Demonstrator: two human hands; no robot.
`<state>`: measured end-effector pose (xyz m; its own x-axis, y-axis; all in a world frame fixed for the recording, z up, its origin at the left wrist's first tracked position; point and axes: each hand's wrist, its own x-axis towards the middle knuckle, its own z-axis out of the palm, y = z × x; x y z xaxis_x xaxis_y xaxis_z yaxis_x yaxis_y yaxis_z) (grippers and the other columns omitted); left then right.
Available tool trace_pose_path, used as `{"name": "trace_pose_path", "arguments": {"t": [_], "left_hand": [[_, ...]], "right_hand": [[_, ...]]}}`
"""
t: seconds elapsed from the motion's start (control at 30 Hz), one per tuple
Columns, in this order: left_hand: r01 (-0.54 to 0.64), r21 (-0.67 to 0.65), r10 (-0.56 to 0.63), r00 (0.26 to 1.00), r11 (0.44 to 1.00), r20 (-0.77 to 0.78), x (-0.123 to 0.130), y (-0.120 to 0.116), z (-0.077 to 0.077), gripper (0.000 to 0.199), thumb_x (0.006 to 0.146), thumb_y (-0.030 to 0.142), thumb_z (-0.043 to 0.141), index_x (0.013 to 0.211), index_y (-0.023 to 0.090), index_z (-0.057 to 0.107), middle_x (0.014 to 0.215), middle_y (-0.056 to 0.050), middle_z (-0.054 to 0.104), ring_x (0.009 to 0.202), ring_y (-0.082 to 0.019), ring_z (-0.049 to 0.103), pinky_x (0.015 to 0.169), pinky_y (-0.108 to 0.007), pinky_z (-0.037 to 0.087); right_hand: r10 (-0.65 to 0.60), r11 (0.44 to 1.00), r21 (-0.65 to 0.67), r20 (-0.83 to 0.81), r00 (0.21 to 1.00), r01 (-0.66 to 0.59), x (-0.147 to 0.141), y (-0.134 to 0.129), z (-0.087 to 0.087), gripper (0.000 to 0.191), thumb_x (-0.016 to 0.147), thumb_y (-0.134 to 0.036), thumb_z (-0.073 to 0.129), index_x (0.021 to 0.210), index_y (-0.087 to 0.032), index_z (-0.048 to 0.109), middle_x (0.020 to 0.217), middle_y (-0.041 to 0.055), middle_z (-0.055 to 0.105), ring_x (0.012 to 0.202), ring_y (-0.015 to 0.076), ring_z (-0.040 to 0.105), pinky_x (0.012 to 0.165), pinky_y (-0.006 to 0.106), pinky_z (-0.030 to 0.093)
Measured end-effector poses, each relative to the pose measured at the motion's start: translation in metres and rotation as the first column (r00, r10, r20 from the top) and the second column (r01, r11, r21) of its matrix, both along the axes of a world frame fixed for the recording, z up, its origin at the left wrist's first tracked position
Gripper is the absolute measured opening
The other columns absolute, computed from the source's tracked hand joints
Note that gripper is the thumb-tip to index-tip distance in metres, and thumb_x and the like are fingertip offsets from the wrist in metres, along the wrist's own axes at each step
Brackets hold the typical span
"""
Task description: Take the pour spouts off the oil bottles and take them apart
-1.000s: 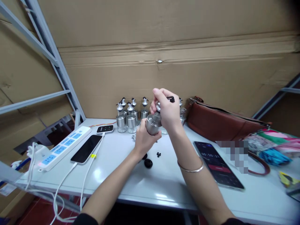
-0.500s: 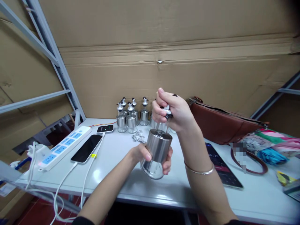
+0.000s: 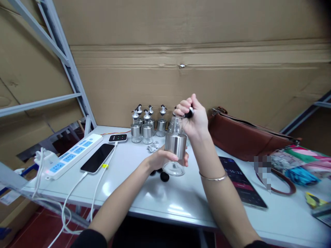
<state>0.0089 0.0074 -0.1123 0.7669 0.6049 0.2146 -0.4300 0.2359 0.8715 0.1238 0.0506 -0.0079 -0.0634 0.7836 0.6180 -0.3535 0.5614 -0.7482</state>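
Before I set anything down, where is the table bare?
Free: between the tagged cable and left forearm, and between that and the right forearm, near side of the black caps. Crowded: the back, with bottles, and the right, with bag, right phone and fabric.

Looks like clear glass at neck and base of the held bottle (image 3: 176,142), brushed metal around its middle. Gleams glossy across the tabletop (image 3: 186,198). Appears matt and creased on the cardboard (image 3: 124,82), leathery on the handbag (image 3: 245,137), polished metal on the bangle (image 3: 213,179).
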Motion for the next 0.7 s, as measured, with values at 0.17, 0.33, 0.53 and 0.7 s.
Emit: {"name": "trace_pose_path", "arguments": {"t": [0.17, 0.33, 0.53, 0.7], "left_hand": [[-0.133, 0.069, 0.139, 0.986, 0.989, -0.088, -0.004, 0.008, -0.003, 0.033, 0.054, 0.022, 0.067, 0.084, 0.012, 0.059, 0.074, -0.005, 0.061, 0.067, -0.017, 0.059, 0.068, -0.031, 0.044], [-0.271, 0.076, 0.279, 0.951, 0.960, -0.135, -0.012, 0.011, 0.001, 0.031, 0.056, 0.026, 0.067, 0.084, 0.013, 0.060, 0.075, -0.005, 0.062, 0.067, -0.016, 0.060, 0.069, -0.030, 0.044], [-0.463, 0.226, 0.510, 0.826, 0.857, -0.242, -0.015, 0.017, 0.002, 0.041, 0.063, 0.040, 0.068, 0.091, 0.012, 0.055, 0.078, -0.005, 0.061, 0.069, -0.017, 0.059, 0.070, -0.032, 0.047], [-0.641, 0.706, 0.935, 0.346, 0.300, -0.083, -0.019, 0.038, -0.014, 0.052, 0.072, 0.037, 0.066, 0.115, 0.016, 0.046, 0.113, -0.010, 0.054, 0.107, -0.023, 0.051, 0.095, -0.038, 0.040]], "right_hand": [[-0.184, 0.982, 0.000, 0.210, 0.960, 0.188, 0.020, -0.001, 0.002, 0.034, 0.085, -0.049, 0.052, 0.066, -0.021, 0.045, 0.046, -0.0071, 0.040, 0.035, 0.0056, 0.031, 0.037, 0.022, 0.026], [0.047, 0.998, -0.066, 0.705, 0.708, 0.000, 0.030, -0.010, 0.000, 0.024, 0.078, -0.042, 0.062, 0.076, -0.019, 0.057, 0.051, -0.0054, 0.050, 0.039, 0.0058, 0.037, 0.037, 0.020, 0.027], [0.022, 0.999, 0.014, 0.772, 0.635, -0.052, 0.026, 0.002, -0.008, 0.023, 0.075, -0.037, 0.064, 0.068, -0.019, 0.052, 0.054, -0.0066, 0.048, 0.041, 0.0058, 0.039, 0.041, 0.020, 0.031], [-0.202, 0.979, 0.171, 0.767, 0.609, 0.109, 0.017, 0.012, -0.015, 0.013, 0.078, -0.027, 0.060, 0.070, -0.018, 0.055, 0.048, -0.0074, 0.047, 0.041, 0.0074, 0.041, 0.051, 0.023, 0.035]]}}
